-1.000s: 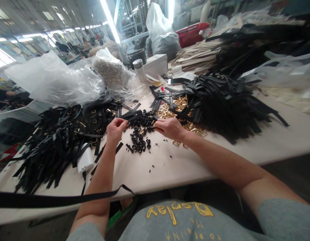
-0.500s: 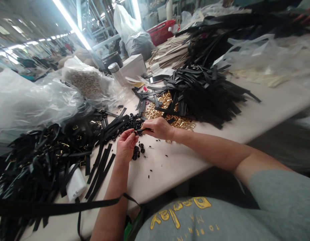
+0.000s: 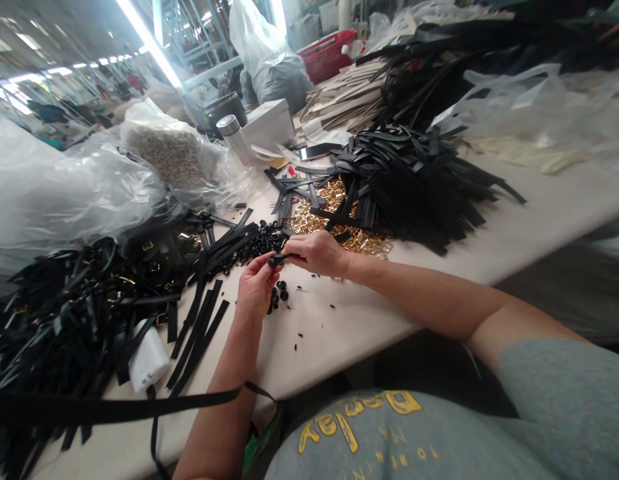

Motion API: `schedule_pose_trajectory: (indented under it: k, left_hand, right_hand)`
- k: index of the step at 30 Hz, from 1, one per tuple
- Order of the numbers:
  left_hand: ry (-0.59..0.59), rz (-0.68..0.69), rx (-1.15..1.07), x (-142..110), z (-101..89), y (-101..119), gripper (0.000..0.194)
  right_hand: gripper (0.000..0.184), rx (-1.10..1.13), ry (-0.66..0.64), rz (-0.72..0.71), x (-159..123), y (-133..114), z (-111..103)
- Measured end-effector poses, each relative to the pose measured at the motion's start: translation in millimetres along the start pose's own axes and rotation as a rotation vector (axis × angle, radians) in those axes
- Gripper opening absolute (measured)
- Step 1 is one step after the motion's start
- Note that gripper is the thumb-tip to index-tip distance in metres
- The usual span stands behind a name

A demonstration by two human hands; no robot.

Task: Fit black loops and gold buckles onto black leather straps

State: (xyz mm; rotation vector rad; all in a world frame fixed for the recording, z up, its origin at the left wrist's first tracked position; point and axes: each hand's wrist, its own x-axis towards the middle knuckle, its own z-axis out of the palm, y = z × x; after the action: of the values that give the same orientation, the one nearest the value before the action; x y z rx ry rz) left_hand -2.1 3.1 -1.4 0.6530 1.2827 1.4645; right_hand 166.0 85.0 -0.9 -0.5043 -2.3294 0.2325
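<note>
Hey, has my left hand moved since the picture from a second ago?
Yes. Judged against the pile of gold metal pieces, your left hand has moved right, closer to the pile.

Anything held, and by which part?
A small black strap-like piece, material unclear: the left hand appears to pinch one end, the right hand the other. Exact grip partly hidden.

On the tabletop [image 3: 339, 327], a heap of buckled straps [image 3: 104, 283] lies at the left and a pile of strips [image 3: 412, 187] at the right. Between these two are the rings [image 3: 261, 241], and to the right of the rings, the buckles [image 3: 304, 221], with some strips lying across them. Behind the buckles there is a phone [image 3: 319, 151], and farther back, to its left, a bottle [image 3: 234, 138] stands beside a box [image 3: 270, 123].
</note>
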Motion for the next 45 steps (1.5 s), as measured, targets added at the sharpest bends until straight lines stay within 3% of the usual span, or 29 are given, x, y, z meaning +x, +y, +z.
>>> schedule_pose_trajectory:
  k: [14, 18, 23, 26, 35, 42, 45]
  left_hand:
    - [-0.026, 0.031, 0.121, -6.7, -1.0, 6.6, 0.046]
    - [-0.029, 0.038, 0.166, -8.1, -0.3, 5.7, 0.045]
    - [-0.090, 0.015, 0.185, -10.5, 4.6, 0.6, 0.041]
    - [-0.118, 0.036, 0.211, -11.0, 6.6, -2.5, 0.036]
    - [-0.085, 0.213, 0.328, -4.3, -8.2, 9.3, 0.035]
    - [-0.007, 0.313, 0.433, -0.2, -21.1, 17.7, 0.034]
    - [-0.061, 0.335, 0.579, -4.8, -15.7, 10.9, 0.028]
  right_hand:
    - [0.027, -0.117, -0.102, -0.075, -0.3, 1.4, 0.3]
    - [0.024, -0.051, -0.161, -0.048, 0.3, 1.3, -0.9]
    - [0.062, 0.054, -0.191, 0.051, 1.6, -5.8, -9.0]
    - [0.070, 0.080, -0.207, 0.028, 1.1, -9.7, -10.7]
    - [0.035, -0.187, -0.223, -0.064, 3.0, -8.3, -12.2]
    - [0.035, -0.358, -0.183, -0.020, 12.3, 1.7, -31.5]
    - [0.032, -0.415, -0.150, 0.066, 13.8, 13.7, -32.5]
